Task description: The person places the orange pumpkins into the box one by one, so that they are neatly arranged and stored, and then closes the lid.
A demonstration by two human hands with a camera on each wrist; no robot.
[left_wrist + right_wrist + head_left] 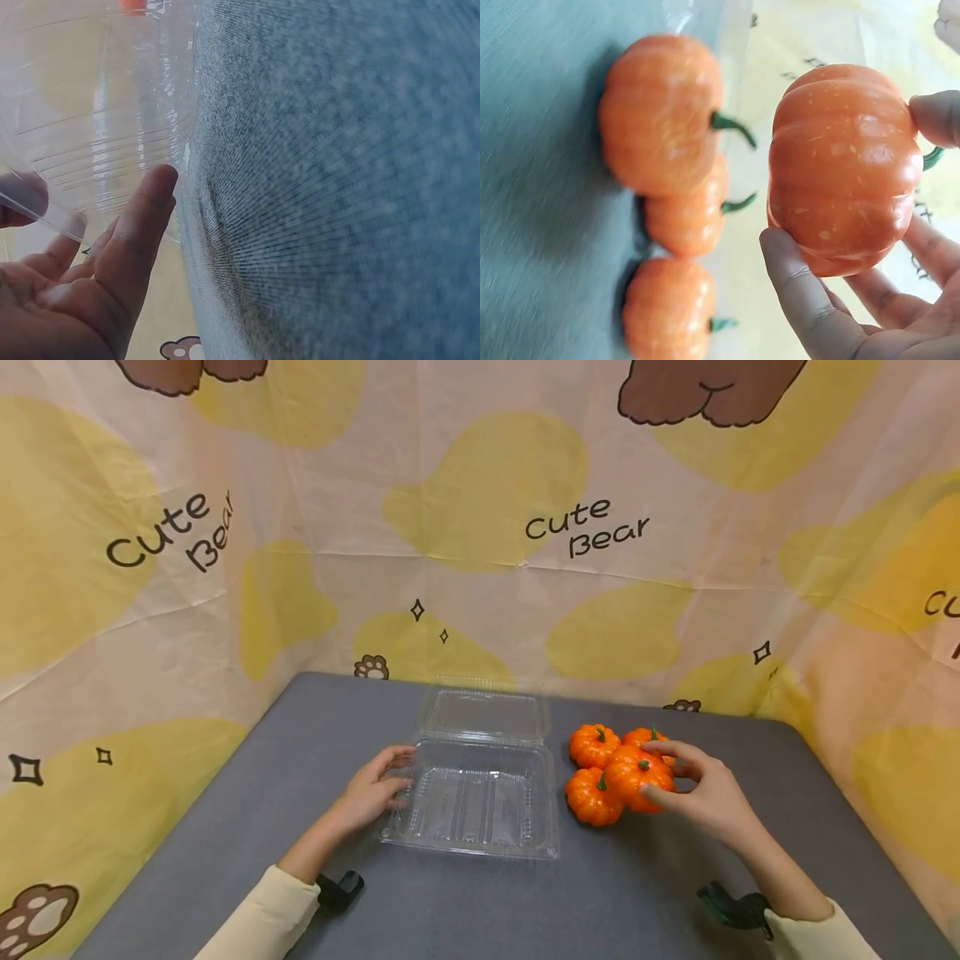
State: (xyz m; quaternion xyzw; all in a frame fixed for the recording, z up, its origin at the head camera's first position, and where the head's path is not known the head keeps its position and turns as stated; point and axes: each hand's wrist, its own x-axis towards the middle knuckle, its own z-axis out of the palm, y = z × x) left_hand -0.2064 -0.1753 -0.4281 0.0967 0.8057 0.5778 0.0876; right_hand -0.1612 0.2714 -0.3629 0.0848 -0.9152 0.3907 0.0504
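Note:
My right hand grips a small orange pumpkin with a green stem, its thumb and fingers on opposite sides. In the right wrist view this pumpkin hangs apart from the table. Three similar pumpkins stand close together beside and behind it. My left hand is at the left rim of a clear plastic clamshell box, whose lid lies folded back. Seen from the left wrist, the fingers are fairly straight and spread against the clear wall. Only bare ridged plastic shows inside the box.
A grey cloth-covered table carries everything. Behind and at both sides hangs a pale curtain with yellow patches and bear prints. The box stands left of the pumpkins. Dark straps with camera mounts sit at both wrists.

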